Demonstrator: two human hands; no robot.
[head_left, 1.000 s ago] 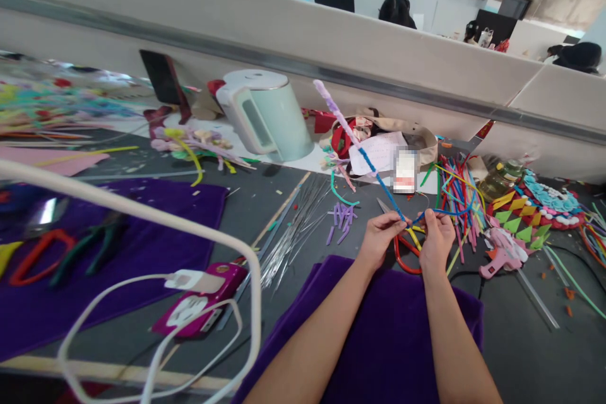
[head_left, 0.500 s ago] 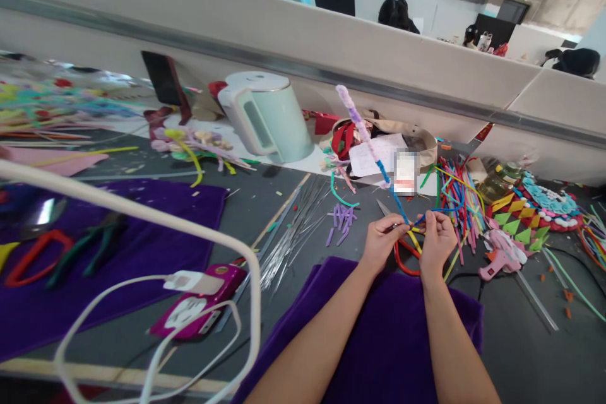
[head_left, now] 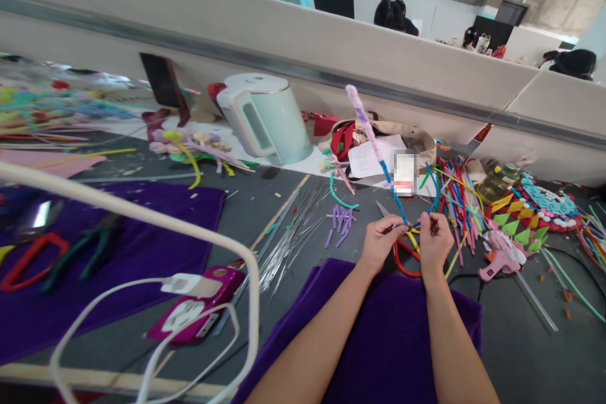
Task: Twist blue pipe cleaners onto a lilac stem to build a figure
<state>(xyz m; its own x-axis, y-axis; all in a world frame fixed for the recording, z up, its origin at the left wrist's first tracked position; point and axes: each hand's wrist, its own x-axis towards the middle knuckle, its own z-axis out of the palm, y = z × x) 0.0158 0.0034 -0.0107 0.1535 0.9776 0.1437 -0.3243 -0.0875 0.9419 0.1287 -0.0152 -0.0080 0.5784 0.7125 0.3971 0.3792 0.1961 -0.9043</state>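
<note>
Both hands pinch a blue-and-lilac pipe cleaner [head_left: 374, 142] over the desk [head_left: 265, 214]. The left hand [head_left: 381, 241] and right hand [head_left: 434, 241] each keep a tight grip. Its lilac tip has swung more upright, so the twisting continues.

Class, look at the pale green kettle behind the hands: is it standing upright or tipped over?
Upright: the kettle stands on its base, lid on top.

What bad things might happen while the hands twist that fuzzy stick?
The long purple-and-blue fuzzy stick stands up from the left hand and right hand; its tip might swing toward the face. Thin metal wires lie loose beside the left hand and may poke a wrist. The pink glue gun lies nearby and could be knocked.
</note>
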